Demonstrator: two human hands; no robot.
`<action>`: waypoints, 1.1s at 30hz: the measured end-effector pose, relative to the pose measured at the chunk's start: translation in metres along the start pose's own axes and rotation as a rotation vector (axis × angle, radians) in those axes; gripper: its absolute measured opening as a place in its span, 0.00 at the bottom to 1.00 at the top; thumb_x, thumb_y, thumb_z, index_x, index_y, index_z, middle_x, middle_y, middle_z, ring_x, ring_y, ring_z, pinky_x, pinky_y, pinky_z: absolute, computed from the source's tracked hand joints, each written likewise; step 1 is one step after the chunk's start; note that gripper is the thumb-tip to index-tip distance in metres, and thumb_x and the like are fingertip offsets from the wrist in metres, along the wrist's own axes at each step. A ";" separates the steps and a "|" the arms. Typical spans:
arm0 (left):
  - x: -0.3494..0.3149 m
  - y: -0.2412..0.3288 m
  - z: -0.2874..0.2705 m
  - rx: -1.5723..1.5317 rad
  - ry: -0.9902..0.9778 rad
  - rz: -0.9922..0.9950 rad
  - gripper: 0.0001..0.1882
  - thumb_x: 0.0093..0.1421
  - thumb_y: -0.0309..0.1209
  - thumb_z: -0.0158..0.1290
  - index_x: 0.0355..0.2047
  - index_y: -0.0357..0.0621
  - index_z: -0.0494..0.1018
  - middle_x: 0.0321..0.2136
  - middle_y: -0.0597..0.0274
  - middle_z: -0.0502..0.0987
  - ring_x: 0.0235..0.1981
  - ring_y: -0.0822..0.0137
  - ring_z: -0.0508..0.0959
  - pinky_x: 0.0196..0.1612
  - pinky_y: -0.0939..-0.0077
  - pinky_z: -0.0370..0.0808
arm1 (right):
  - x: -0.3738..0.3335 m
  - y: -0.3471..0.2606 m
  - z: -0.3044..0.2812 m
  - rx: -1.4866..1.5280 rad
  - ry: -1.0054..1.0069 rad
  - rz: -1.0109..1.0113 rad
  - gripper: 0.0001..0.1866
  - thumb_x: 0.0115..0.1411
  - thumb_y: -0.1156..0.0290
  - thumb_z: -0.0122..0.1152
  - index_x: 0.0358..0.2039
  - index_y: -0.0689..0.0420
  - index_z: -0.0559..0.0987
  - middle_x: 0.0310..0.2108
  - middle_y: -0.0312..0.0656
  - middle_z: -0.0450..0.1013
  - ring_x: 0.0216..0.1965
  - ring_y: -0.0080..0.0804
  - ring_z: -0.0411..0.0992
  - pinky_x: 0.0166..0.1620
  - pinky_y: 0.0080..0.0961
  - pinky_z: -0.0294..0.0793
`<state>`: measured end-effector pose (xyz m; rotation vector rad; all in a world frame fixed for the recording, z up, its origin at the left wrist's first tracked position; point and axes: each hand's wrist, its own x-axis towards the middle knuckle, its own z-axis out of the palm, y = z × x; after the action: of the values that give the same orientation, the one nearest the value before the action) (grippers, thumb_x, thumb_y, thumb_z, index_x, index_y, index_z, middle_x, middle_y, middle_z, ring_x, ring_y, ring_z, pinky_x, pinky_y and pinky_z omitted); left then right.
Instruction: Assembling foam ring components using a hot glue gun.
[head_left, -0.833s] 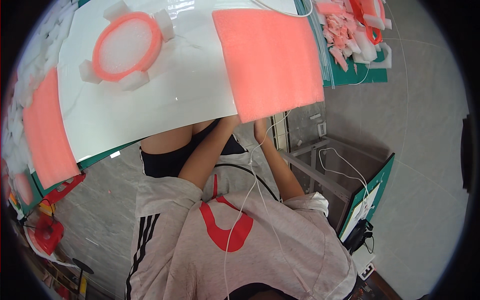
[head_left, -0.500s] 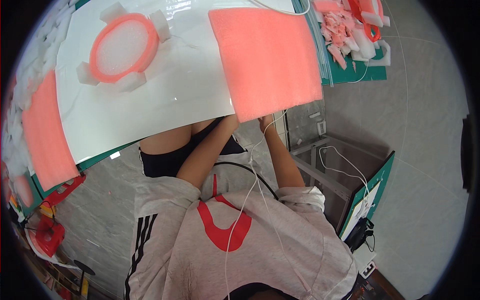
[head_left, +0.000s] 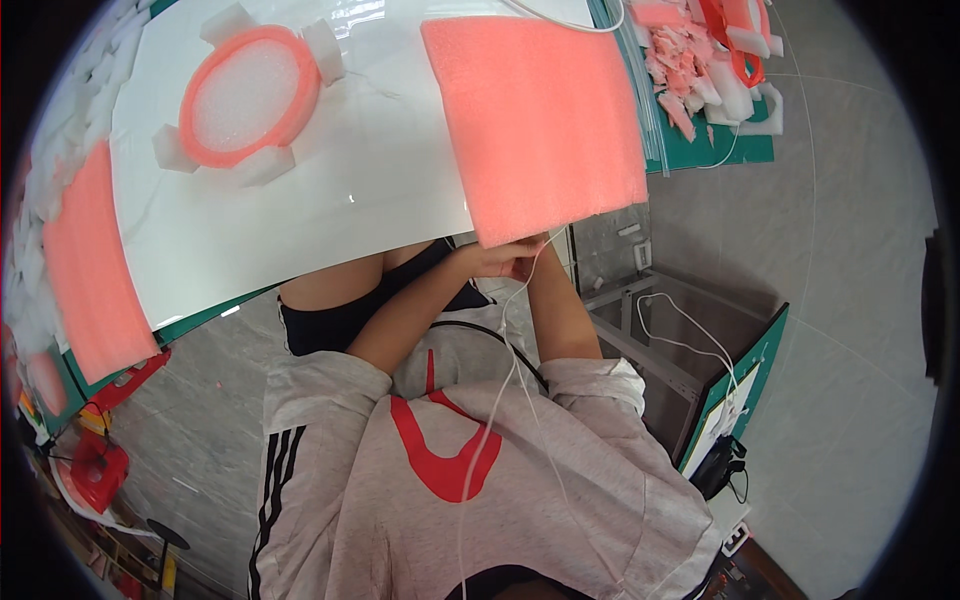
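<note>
A pink foam sheet (head_left: 540, 130) lies on the glossy white tabletop (head_left: 370, 190), its near edge sticking out past the table's front. Just below that edge my left hand (head_left: 503, 260) reaches across to the right hand, its visible fingers curled in. Whatever it grips, if anything, is out of sight. My right hand (head_left: 537, 245) is mostly covered by the foam and the left hand, so its fingers do not show. A thin white cable (head_left: 522, 290) runs up my front and passes by the hands. At the back left sits a pink foam ring (head_left: 300, 115) with a white foam disc (head_left: 247, 97) inside.
White foam blocks (head_left: 228, 25) stand around the ring. A pink foam strip (head_left: 92, 260) and white foam pieces (head_left: 45, 170) line the left edge. Pink foam scraps (head_left: 680, 60) pile up on a green surface (head_left: 740, 150) at far right. A grey metal frame (head_left: 650, 340) stands right of me.
My left hand has moved right, out from under the foam's edge, and now meets the right hand. The right forearm has shifted slightly left. The foam sheet has barely moved.
</note>
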<state>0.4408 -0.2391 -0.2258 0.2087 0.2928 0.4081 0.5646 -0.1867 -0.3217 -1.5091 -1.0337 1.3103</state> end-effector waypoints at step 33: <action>-0.001 0.012 -0.027 -0.345 0.072 0.344 0.21 0.59 0.38 0.42 0.51 0.47 0.57 0.48 0.56 0.63 0.46 0.64 0.67 0.45 0.64 0.67 | -0.066 -0.015 0.050 -0.486 -0.305 -0.505 0.24 0.55 0.60 0.47 0.50 0.61 0.63 0.51 0.50 0.59 0.51 0.46 0.59 0.53 0.35 0.56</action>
<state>0.4269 -0.2253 -0.2479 -0.0974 0.2522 0.7993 0.5072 -0.2415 -0.2931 -1.2683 -1.8947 0.9786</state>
